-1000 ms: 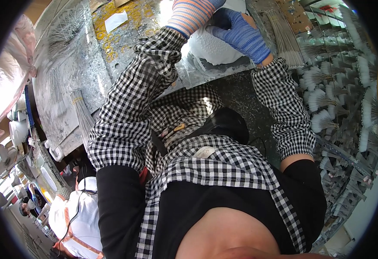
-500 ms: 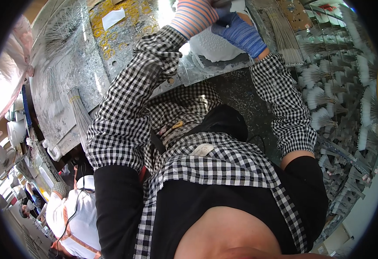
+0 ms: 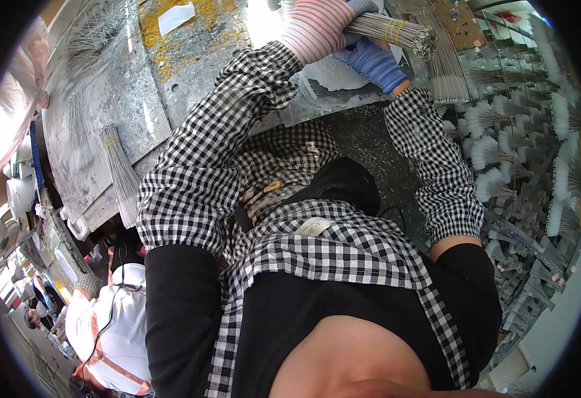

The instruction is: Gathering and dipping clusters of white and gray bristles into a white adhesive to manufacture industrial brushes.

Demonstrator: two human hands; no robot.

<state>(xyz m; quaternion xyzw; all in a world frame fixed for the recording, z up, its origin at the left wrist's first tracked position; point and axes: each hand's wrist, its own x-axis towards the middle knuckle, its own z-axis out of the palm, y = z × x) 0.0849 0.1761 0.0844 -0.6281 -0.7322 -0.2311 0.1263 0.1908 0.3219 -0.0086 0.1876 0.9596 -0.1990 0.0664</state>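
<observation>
A bundle of thin metal wires, tied with a yellow band and with looped ends at the right, lies across the top of the view. Its left part disappears beneath my left hand, which wears an orange and blue striped glove and is closed around it. Just below the bundle is my right hand in a blue glove, curled against the wires. Its fingertips are hidden under the bundle and my left hand. Beneath both hands a white, grainy-looking mass shows on the worktable.
Yellow rings are strewn over the table around a white paper scrap. More tied wire bundles lie at the left edge and right. Racks of white-bristled wire brushes fill the right side. A person in white is at lower left.
The wire bundle has swung into clear view, now pointing right above my right hand. My left hand has shifted right and slightly down; my right hand has lowered a little.
</observation>
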